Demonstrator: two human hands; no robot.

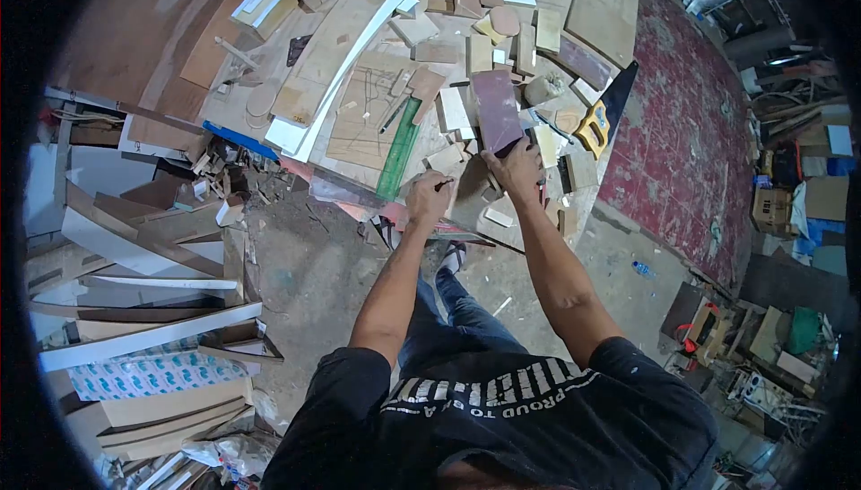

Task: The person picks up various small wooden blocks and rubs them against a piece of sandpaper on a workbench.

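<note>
At the near edge of the workbench, my left hand (429,196) is closed, its fingers round a small dark item too small to name. My right hand (516,170) grips the lower end of a purplish-brown sandpaper sheet (496,112), which lies over the wood pieces. Left of my hands, a green ruler (400,149) and a pen (393,117) rest on a thin board with pencil drawing (359,122). A white block (455,110) sits between the ruler and the sheet. A handsaw with a yellow handle (594,129) lies at the bench's right edge.
Many small wood blocks (436,51) cover the bench. A long white curved strip (359,46) crosses its left part. Stacked boards (152,338) stand on the floor at left. Boxes and scrap (771,208) line the right side. A bottle (642,269) lies on the floor.
</note>
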